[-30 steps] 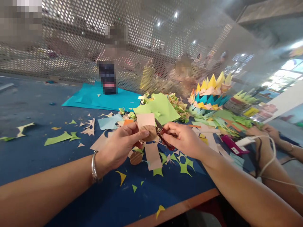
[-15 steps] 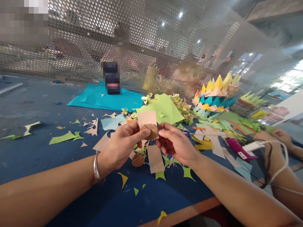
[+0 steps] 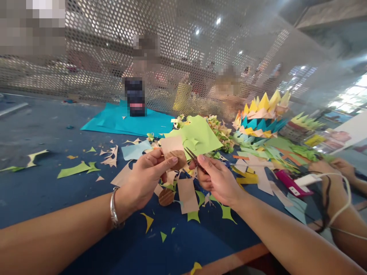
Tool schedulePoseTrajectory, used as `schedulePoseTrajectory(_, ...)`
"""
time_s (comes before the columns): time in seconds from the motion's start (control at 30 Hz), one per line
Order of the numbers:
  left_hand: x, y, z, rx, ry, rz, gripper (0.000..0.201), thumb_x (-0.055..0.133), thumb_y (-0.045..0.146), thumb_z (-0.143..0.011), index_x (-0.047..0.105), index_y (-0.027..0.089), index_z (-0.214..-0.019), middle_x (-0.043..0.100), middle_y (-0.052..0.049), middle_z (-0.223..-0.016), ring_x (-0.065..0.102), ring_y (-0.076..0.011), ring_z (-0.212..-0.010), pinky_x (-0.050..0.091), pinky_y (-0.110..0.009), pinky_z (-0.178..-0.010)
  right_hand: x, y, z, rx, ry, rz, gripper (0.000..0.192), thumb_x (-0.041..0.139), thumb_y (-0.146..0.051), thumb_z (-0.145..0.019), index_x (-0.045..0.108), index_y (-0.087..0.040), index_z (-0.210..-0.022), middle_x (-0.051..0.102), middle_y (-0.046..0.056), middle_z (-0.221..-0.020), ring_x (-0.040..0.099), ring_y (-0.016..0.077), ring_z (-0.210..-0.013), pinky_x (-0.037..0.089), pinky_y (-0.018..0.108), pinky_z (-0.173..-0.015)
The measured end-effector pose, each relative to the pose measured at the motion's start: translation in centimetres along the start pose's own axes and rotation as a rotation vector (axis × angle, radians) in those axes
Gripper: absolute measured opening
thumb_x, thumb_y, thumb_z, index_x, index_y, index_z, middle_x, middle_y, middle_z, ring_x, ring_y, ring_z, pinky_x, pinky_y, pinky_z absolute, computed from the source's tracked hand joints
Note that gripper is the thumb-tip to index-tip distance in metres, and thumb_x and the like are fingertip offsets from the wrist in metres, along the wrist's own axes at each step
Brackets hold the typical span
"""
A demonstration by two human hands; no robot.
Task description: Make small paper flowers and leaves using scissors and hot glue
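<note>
Pinched between the thumb and fingers of my left hand point(image 3: 143, 175) are a pale peach piece of paper point(image 3: 171, 143) and a round brown disc point(image 3: 179, 160) laid against it. My right hand point(image 3: 220, 177) grips a small pair of scissors point(image 3: 190, 154), its dark blades pointing up and left beside the disc; the handles are mostly hidden by my fingers. Below my hands, a second brown disc point(image 3: 166, 197) lies on the table next to a peach paper rectangle point(image 3: 187, 195). Green and peach offcuts surround them.
Behind my hands lie a light green sheet point(image 3: 200, 131) and turquoise sheets point(image 3: 111, 122), with a phone-like dark object point(image 3: 137, 97) upright against the perforated screen. Layered folded-paper work point(image 3: 260, 118) stands at right. A magenta power bank point(image 3: 292, 183) with a white cable sits near another person's hands point(image 3: 323, 170).
My hands have moved apart, the left carrying the paper and disc slightly left. The scissors' blades, hidden before, now show clear of the paper.
</note>
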State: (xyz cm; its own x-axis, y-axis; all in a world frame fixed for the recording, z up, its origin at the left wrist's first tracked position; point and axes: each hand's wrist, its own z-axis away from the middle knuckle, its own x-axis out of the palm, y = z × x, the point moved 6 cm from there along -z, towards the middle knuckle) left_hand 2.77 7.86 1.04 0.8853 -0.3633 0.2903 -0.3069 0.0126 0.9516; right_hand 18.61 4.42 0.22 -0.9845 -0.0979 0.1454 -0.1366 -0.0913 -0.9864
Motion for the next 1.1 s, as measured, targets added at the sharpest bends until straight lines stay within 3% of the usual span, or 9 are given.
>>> schedulePoseTrajectory(0.37, 0.6, -0.1, 0.3, 0.017, -0.079, 0.012, 0.017, 0.077, 0.028, -0.080, 0.065, 0.017, -0.075, 0.059, 0.003, -0.064, 0.045, -0.0070, -0.050, 0.040, -0.017, -0.043, 0.0, -0.1, 0.1, -0.043, -0.085, 0.066, 0.047, 0.070, -0.062, -0.086, 0.059, -0.019, -0.071, 0.020, -0.013, -0.050, 0.010, 0.0045, -0.043, 0.009, 0.022, -0.040)
schedulePoseTrajectory(0.87, 0.4, -0.4, 0.2, -0.011, -0.101, -0.080, 0.018, 0.074, 0.032, -0.083, 0.069, 0.016, -0.081, 0.072, -0.006, -0.085, 0.057, -0.0120, -0.065, 0.041, -0.021, -0.051, -0.5, -0.4, 0.2, -0.112, -0.132, 0.213, 0.044, 0.061, -0.057, -0.094, 0.061, -0.017, -0.075, 0.026, -0.011, -0.049, 0.015, 0.0055, -0.044, 0.012, 0.024, -0.041)
schedulePoseTrajectory(1.1, 0.1, -0.1, 0.3, -0.027, -0.048, -0.087, 0.015, 0.074, 0.031, -0.080, 0.071, 0.017, -0.079, 0.071, -0.004, -0.079, 0.056, -0.0125, -0.064, 0.038, -0.023, -0.054, -0.9, -0.2, 0.3, -0.114, -0.139, 0.270, 0.044, 0.061, -0.056, -0.095, 0.061, -0.018, -0.075, 0.025, -0.011, -0.052, 0.017, 0.0062, -0.045, 0.014, 0.025, -0.041)
